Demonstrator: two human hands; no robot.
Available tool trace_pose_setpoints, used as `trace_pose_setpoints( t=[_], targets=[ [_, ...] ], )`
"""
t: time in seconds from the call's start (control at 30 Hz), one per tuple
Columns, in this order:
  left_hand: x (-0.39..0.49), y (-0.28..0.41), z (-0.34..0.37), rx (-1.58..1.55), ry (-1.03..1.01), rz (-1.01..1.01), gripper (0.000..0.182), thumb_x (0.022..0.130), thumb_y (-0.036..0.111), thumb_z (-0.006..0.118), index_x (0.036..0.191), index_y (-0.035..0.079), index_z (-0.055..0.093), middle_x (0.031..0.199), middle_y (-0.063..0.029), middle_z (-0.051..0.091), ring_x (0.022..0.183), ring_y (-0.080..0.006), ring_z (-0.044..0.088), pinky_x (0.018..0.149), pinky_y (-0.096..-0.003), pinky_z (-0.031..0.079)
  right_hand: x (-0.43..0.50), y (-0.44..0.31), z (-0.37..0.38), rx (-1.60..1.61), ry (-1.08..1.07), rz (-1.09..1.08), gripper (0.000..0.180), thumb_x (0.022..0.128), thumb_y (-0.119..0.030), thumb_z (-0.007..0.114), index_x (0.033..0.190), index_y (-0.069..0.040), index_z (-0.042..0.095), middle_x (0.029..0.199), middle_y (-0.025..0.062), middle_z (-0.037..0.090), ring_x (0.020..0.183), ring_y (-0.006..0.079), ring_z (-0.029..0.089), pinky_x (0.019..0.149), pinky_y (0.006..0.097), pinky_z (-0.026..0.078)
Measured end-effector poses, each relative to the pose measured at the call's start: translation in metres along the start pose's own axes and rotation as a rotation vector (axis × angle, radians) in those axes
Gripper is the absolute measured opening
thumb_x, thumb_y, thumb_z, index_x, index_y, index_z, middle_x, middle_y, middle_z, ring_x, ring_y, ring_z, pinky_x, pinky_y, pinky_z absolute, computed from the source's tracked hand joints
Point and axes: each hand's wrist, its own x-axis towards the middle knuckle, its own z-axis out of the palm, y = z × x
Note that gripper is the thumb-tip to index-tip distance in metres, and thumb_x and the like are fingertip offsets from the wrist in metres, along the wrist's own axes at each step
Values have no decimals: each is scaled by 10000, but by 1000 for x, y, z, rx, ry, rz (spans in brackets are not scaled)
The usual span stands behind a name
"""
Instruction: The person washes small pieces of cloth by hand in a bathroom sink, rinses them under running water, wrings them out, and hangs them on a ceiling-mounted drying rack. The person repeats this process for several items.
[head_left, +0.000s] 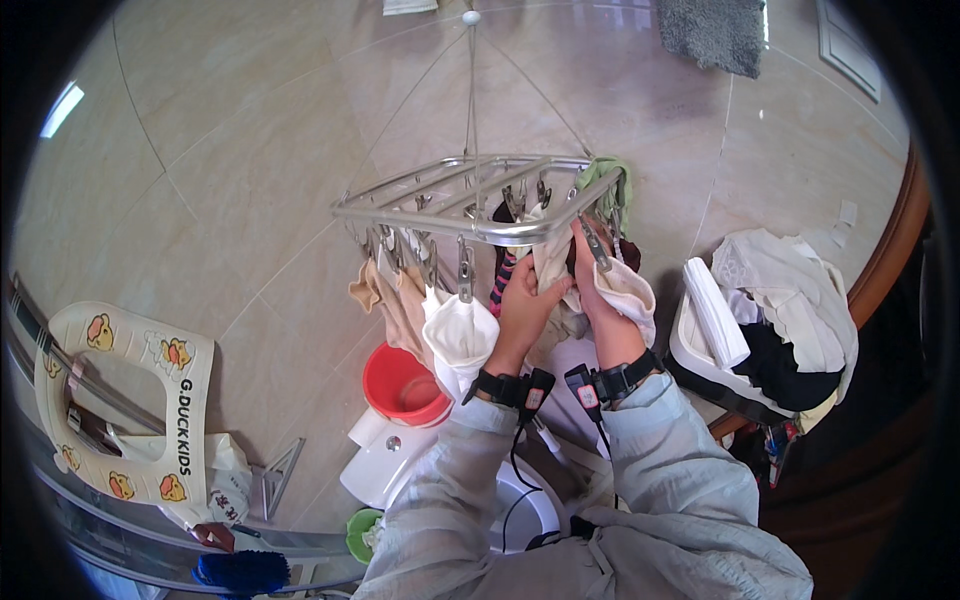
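Observation:
Before me hangs a metal clip hanger (420, 219), a rectangular drying frame held up by thin cords. My left hand (525, 304) pinches a cream cloth item (553, 259) beneath the frame's near right corner. Close by it, my right hand (586, 244) reaches up under the same corner, its fingers largely hidden by the frame and a metal clip (595, 244). A white sock (626, 292) hangs across my right forearm. Left of my hands hang another white sock (461, 334) and beige socks (405, 300). A striped sock (501, 281) dangles behind my left hand.
A green cloth (616, 180) drapes over the frame's right corner. Below are a red bucket (405, 382) and a white toilet (390, 457). To the right, a basket (686, 337) holds clothes. A duck-patterned seat pad (195, 390) hangs at left over a metal rail.

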Motion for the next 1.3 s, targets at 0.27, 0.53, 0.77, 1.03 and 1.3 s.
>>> trace_pose_setpoints(
  t=[0.27, 0.53, 0.77, 1.03, 1.3],
  targets=[
    [-48, -38, -35, 289, -106, -310, 514, 737, 46, 686, 1176, -31, 431, 1016, -106, 592, 902, -147, 568, 778, -257, 449, -13, 15, 18, -34, 204, 99, 403, 897, -399, 433, 1045, -28, 485, 960, 130, 574, 908, 258, 536, 815, 359, 391],
    [-90, -38, -94, 656, -116, -431, 529, 685, 50, 698, 1161, -32, 481, 940, -98, 586, 822, -159, 582, 713, -267, 467, -38, 16, 32, -158, 86, -137, 121, 864, -122, 541, 860, -61, 437, 702, 8, 417, 602, 89, 401, 540, 238, 358],
    [-47, -76, -133, 635, 255, 107, 254, 854, 165, 552, 1052, 11, 516, 783, -36, 543, 659, -106, 512, 586, -229, 423, -9, 50, 93, 6, -210, -130, 273, 879, -100, 469, 1130, 4, 488, 941, 122, 599, 716, 165, 600, 618, 277, 482],
    [-8, -56, -142, -67, 338, 88, 477, 767, 168, 611, 1197, 81, 424, 998, -73, 537, 880, -188, 542, 752, -297, 467, 66, 108, 156, 94, -38, -312, 579, 745, -94, 579, 1262, -2, 334, 971, 191, 558, 879, 328, 562, 762, 375, 456],
    [11, -39, -139, 212, 252, 171, 643, 669, 126, 713, 1225, 43, 399, 1203, -105, 456, 1097, -184, 459, 939, -291, 375, 74, 67, 141, -39, -89, -267, 407, 777, -58, 491, 1176, 13, 454, 987, 214, 580, 898, 342, 573, 784, 386, 448]
  ],
)
